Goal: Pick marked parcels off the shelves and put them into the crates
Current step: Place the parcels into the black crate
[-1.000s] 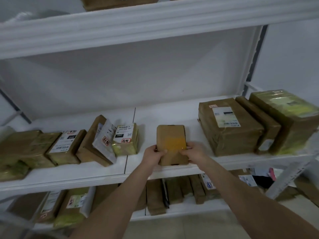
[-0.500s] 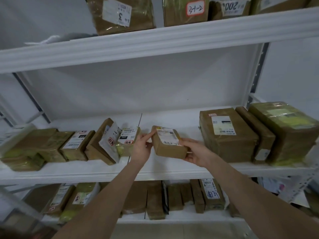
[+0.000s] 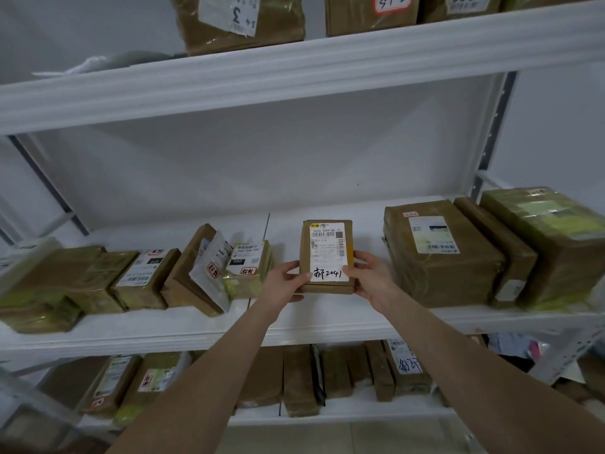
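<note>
My left hand (image 3: 284, 280) pinches the lower left edge of the parcel (image 3: 327, 257), thumb on the label face and fingers curled behind. The parcel stands between both hands over the middle shelf (image 3: 327, 327), long axis upright, label facing me, equally near each hand. My right hand (image 3: 370, 277) grips the lower right edge the same way. No crate shows, so I judge the carry leads out of view.

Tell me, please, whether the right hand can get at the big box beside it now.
Likely not yet: the right hand and left hand both grip the parcel. The way itself is open: the big box sits close by on the shelf with nothing between.
</note>
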Tool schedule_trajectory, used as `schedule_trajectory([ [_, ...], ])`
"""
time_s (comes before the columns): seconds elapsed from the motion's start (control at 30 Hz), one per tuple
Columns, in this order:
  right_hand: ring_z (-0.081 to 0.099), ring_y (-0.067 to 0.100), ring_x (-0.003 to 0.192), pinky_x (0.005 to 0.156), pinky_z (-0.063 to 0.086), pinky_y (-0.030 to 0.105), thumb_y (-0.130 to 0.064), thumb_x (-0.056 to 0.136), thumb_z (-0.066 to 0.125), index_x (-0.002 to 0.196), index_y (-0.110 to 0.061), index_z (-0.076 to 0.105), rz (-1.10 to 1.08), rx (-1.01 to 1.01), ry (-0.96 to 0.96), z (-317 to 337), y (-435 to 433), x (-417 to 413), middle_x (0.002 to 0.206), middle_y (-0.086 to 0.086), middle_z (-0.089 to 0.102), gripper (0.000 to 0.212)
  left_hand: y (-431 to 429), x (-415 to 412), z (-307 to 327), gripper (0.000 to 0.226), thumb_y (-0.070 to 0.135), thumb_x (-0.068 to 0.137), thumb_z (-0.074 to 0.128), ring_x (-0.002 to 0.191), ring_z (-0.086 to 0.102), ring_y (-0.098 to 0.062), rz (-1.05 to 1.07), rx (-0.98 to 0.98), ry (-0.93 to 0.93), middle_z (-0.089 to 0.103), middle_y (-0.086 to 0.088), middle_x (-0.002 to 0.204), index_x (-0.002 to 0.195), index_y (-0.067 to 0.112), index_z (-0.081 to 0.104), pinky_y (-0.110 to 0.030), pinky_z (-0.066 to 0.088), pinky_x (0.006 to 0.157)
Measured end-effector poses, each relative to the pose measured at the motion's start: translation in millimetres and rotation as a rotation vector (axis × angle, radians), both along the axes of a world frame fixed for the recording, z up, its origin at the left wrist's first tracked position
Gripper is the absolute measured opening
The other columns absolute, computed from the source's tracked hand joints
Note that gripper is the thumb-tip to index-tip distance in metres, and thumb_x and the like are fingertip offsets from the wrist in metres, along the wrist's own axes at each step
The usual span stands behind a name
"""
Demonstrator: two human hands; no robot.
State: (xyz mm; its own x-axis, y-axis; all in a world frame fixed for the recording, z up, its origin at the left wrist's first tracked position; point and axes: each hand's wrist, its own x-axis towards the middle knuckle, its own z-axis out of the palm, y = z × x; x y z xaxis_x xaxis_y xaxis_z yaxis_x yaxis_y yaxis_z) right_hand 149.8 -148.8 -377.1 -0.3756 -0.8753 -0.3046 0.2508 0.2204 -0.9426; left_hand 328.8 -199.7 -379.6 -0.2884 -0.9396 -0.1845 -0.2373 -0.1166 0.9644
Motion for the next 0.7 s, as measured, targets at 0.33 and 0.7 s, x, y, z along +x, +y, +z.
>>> schedule_trajectory([
  [0.33,0.019,0.027,0.142,0.116,0.020,0.043,-0.042,0.087,0.063,0.146,-0.032,0.033,0.497,0.136,1.437,-24,6,-3,0.153,0.001,0.028,0.067,-11,-50,-28,0.052,0.013,0.087,0.069,0.093,0.066,-0.032,0.101,0.116,-0.095,0.063,-0.022,0.115,0.135,0.006,0.049,-0.038,0.059,0.074],
  [0.7,0.015,0.033,0.144,0.117,0.017,0.049,-0.014,0.094,0.046,0.145,-0.025,0.033,0.484,0.450,1.649,-38,-4,-21,0.152,0.006,0.030,0.054,-11,-37,-28,0.050,0.011,0.093,0.051,0.122,0.051,-0.021,-0.160,-0.451,-0.635,0.051,-0.007,0.136,0.141,0.016,0.043,-0.029,0.043,0.097],
])
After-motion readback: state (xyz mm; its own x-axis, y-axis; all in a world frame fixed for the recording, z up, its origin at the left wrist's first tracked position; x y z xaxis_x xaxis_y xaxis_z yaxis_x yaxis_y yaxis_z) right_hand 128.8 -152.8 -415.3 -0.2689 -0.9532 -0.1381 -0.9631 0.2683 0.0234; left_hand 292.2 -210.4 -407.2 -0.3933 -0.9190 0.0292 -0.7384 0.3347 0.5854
